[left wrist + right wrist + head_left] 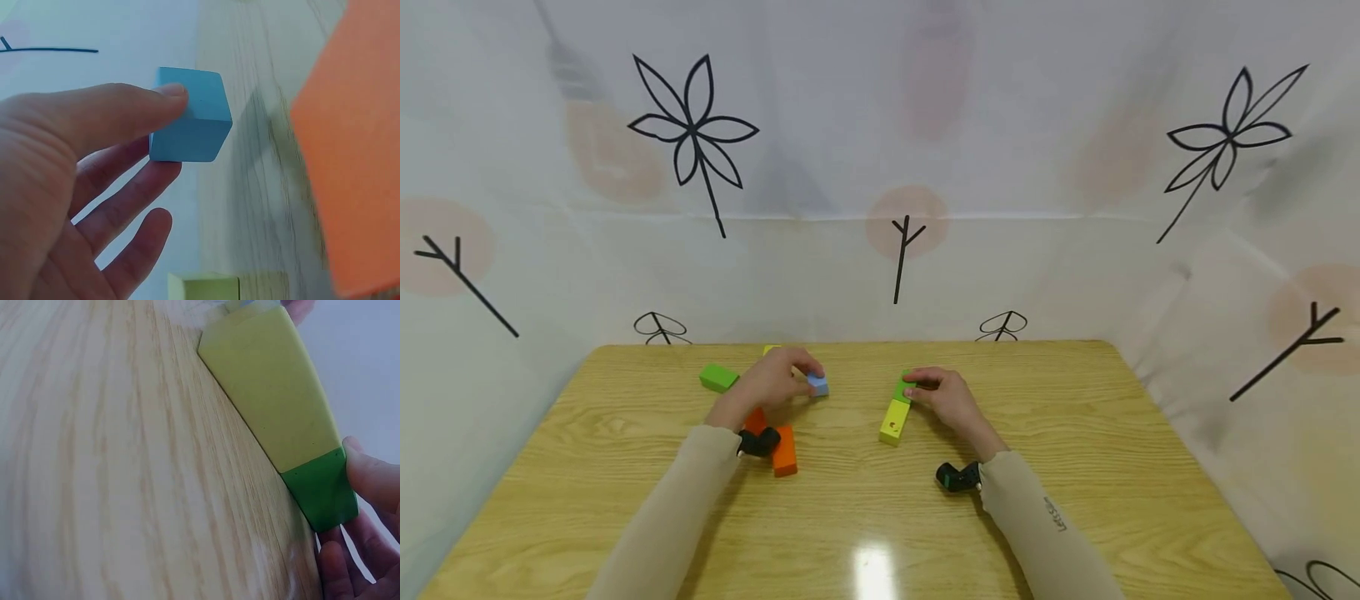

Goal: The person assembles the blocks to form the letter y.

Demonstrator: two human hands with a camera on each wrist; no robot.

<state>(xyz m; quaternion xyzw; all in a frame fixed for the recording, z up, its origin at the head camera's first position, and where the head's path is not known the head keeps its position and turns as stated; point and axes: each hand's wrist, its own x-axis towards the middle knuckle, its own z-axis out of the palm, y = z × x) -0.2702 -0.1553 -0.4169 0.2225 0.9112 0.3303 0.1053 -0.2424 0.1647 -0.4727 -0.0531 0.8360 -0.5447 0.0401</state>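
Wood-grained table (1075,425) before a pale backdrop (820,275) with black flower outlines (692,129) and twigs (902,254)

Room for passage is offered between the blue cuboid (818,386) and the yellow cuboid (893,421); movement is obstructed near left by an orange cuboid (785,452), far left by a green cuboid (719,377).

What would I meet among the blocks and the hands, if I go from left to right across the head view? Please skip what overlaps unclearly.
Left green block → near orange block → blue block → near yellow block → right hand.
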